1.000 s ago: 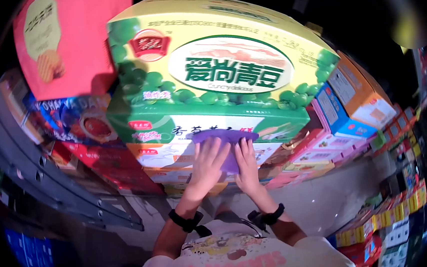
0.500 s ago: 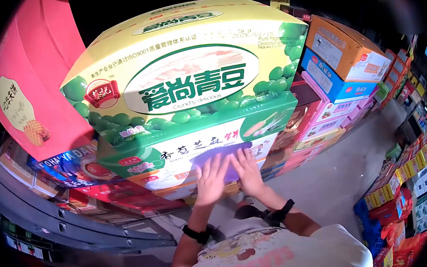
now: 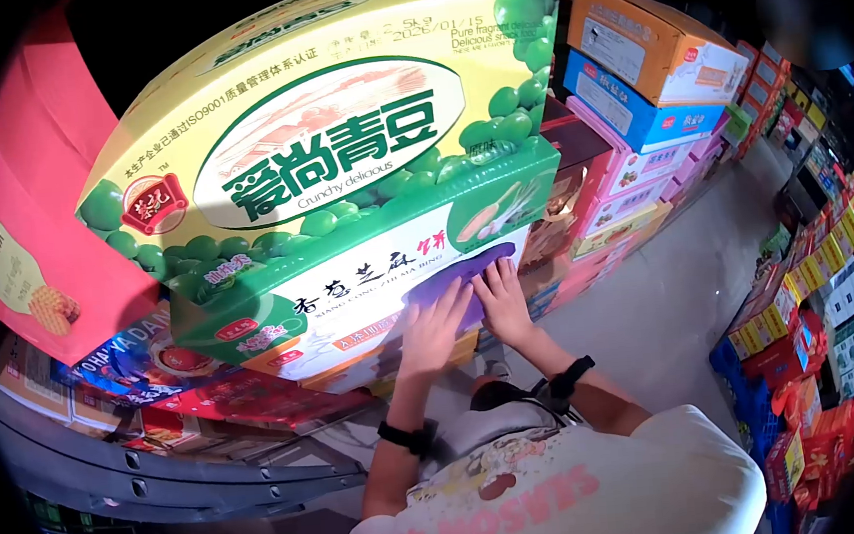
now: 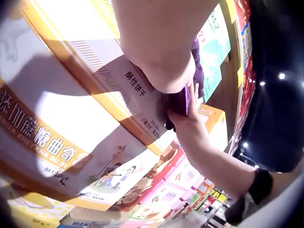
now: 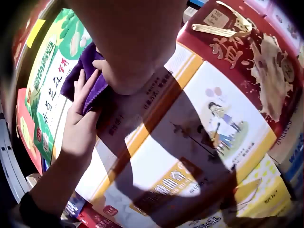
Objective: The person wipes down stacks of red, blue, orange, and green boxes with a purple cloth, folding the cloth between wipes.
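A purple cloth [image 3: 453,283] lies against the front of a stack of snack boxes, under both hands. My left hand [image 3: 431,339] presses its left part with fingers stretched upward. Beside it my right hand [image 3: 506,306] rests on the right part, fingers also extended. The cloth covers part of a green and white box [image 3: 368,287] with black lettering. In the right wrist view, the cloth [image 5: 97,92] is bunched in folds under the left hand [image 5: 81,130]. In the left wrist view, the right hand [image 4: 190,123] lies along the cloth's edge.
A yellow carton with green peas [image 3: 337,144] stands on top of the stack. To the left is a pink-red package [image 3: 42,217]; orange [image 3: 655,43] and blue boxes [image 3: 635,105] stand at right. Grey metal shelving [image 3: 162,474] runs along the lower left. More goods line the far right aisle.
The head view has swung, so the boxes sit further left and more tilted. Both hands stay on the cloth, which now sits further right along the box front.
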Motion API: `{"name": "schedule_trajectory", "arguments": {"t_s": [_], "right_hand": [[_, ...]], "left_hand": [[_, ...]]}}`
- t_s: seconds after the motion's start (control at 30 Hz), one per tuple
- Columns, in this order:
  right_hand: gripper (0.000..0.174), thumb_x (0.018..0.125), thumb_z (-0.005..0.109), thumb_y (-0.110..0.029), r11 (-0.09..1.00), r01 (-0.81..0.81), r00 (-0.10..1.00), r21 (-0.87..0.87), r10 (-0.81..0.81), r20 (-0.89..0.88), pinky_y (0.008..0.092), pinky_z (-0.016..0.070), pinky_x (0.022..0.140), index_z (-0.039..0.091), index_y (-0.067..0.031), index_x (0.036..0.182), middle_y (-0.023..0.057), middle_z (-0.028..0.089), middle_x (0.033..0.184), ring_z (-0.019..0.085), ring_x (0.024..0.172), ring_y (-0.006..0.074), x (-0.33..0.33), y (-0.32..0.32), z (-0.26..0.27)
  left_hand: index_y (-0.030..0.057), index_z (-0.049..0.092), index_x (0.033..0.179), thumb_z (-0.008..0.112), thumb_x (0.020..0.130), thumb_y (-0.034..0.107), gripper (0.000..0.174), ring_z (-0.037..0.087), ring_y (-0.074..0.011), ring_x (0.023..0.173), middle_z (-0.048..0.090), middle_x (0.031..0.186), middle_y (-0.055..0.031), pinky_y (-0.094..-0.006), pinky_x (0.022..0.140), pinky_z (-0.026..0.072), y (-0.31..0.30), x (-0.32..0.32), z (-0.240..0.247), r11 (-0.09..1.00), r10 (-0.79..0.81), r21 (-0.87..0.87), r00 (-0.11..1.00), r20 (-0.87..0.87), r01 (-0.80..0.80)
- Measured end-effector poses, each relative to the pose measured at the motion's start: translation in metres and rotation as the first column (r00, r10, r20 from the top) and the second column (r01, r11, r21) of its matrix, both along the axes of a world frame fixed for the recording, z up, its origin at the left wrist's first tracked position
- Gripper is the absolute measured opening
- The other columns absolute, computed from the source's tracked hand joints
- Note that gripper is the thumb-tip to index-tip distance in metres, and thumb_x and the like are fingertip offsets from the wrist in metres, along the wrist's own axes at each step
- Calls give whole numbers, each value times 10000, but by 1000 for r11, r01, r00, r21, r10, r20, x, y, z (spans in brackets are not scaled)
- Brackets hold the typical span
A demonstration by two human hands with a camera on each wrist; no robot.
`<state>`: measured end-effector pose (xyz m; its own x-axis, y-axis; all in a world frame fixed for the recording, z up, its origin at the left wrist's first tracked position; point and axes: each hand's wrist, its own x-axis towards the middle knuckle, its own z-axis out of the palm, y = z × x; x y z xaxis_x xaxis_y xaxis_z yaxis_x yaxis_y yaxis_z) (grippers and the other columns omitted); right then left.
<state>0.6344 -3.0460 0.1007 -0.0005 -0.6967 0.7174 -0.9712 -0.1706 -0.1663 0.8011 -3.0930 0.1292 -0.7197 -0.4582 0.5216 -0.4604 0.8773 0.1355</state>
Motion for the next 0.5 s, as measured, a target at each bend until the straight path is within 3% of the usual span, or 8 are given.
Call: {"name": "schedule_trajectory", "arguments": {"t_s": [0.07,0.17,0.27,0.33,0.4,0.5], "right_hand": [[619,681,546,7,995,6,1000,100,-8,20,573,214,1047,453,-94,1284,210,373,1331,299,1270,441,1,12,-2],[745,638,532,55,998,-31,995,56,26,97,574,164,1061,381,-86,1354,215,274,1420,201,1328,440,4,16,32],[793,619,509,66,998,-43,988,-46,49,146,563,113,1074,340,-74,1381,212,233,1448,158,1345,441,1,12,72],[785,619,506,65,998,-33,992,-55,40,123,559,116,1073,350,-71,1377,211,227,1454,149,1349,441,1,7,85],[773,623,521,54,996,-52,991,-77,61,118,554,162,1064,362,-68,1369,239,219,1447,155,1339,465,4,2,74],[788,607,581,26,995,-95,994,31,93,54,543,247,1036,365,-57,1360,285,247,1403,186,1296,524,15,1,26]], "left_hand": [[205,438,1337,538,742,36,627,472,-250,1163,376,1407,-58,-513,949,316,2,2,-1,995,-31,-93,999,-21,29],[142,433,1326,486,812,148,517,445,-187,1201,390,1391,-54,-497,952,338,7,-2,40,983,9,-182,1000,-30,-15],[156,434,1327,497,789,141,542,432,-152,1213,379,1407,9,-467,969,331,13,-14,70,940,186,-272,978,-92,-204],[168,401,1355,504,773,142,591,432,-147,1202,379,1406,24,-454,965,333,14,-15,74,925,236,-272,962,-140,-267],[201,443,1334,519,746,62,610,453,-228,1154,430,1354,-5,-541,948,309,14,-11,64,957,213,-143,948,-237,-251],[198,428,1346,516,756,102,604,470,-210,1099,461,1307,-12,-507,944,326,12,7,16,945,281,-121,945,-166,-303]]}}
